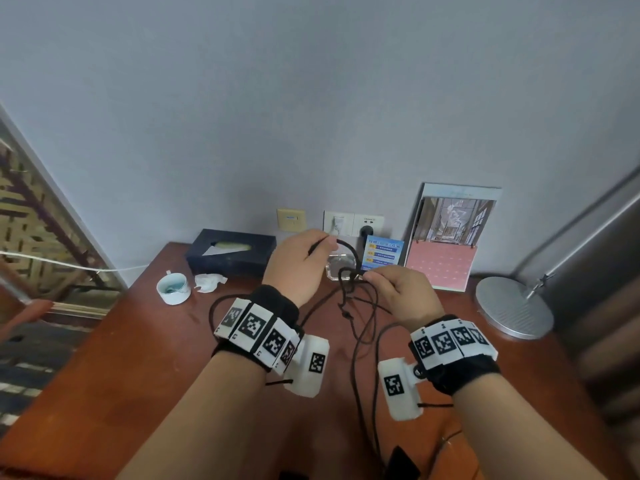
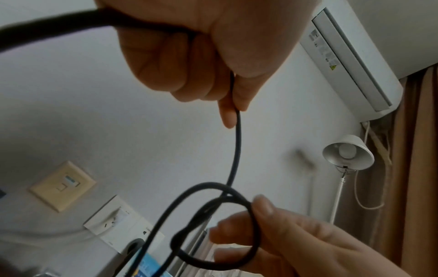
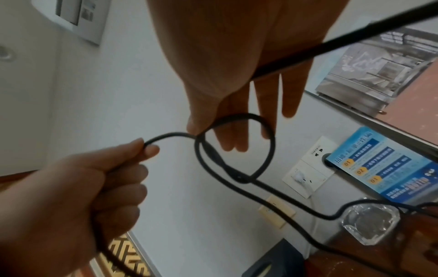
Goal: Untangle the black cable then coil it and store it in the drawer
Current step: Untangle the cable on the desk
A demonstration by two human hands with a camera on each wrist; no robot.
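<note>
The black cable (image 1: 348,278), looking light and limp, hung knotted between the left hand (image 1: 300,263), clenched on one strand, and the right hand (image 1: 398,292), pinching the loop, the likeliest place to work it free.

Bare forearms, black wristbands (image 1: 277,306) ringed with white black-patterned marker tags, white wrist cameras (image 1: 398,388)

Matt black cable (image 1: 360,306), glossy wooden table (image 1: 138,358)
</note>
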